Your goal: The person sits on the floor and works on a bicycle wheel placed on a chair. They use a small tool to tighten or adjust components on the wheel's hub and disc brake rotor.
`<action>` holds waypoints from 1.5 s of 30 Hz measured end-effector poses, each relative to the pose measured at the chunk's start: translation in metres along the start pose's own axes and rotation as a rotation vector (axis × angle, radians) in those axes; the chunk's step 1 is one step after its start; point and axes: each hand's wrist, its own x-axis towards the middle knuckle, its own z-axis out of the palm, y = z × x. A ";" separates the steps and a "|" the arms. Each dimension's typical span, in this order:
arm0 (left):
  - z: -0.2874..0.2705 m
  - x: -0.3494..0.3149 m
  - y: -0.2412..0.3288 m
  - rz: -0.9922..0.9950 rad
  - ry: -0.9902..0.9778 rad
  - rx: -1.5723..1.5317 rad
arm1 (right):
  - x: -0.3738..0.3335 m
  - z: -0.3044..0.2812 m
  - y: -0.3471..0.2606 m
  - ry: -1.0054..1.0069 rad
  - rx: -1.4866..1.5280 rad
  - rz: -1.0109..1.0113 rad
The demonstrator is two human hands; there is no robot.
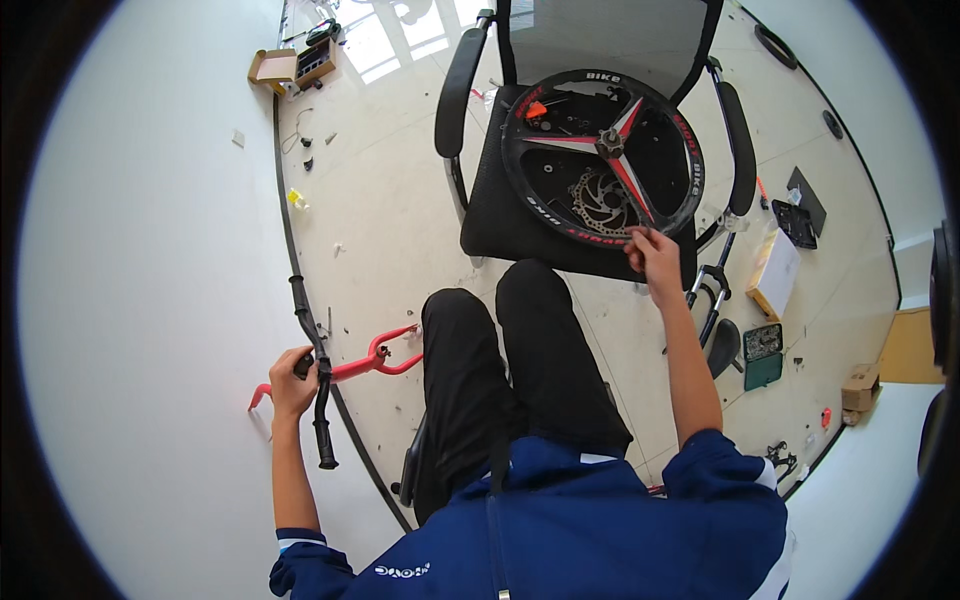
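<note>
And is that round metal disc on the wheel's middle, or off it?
Off. The metal disc shows between two spokes of the wheel, away from its hub.

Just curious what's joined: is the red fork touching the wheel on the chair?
Apart. The head view shows floor and the person's left knee between the red fork and the wheel.

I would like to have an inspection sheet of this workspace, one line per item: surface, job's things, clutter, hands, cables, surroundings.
Surface: black chair seat; pale tiled floor.
Job's things: three-spoke bicycle wheel on the seat, disc brake rotor showing between its spokes; black handlebar crossing the red bicycle frame part.
Clutter: open cardboard box, green tool case, small loose parts on the floor.
Hands: left hand at the handlebar's middle; right hand at the wheel's near rim; exact grips unclear.
Cables: thin pale cord-like loop, upper left.
Surroundings: white wall at left.
</note>
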 end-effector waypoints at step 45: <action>0.196 0.199 0.282 0.368 -0.260 -0.545 | 0.069 0.029 -0.101 0.053 -0.757 -0.783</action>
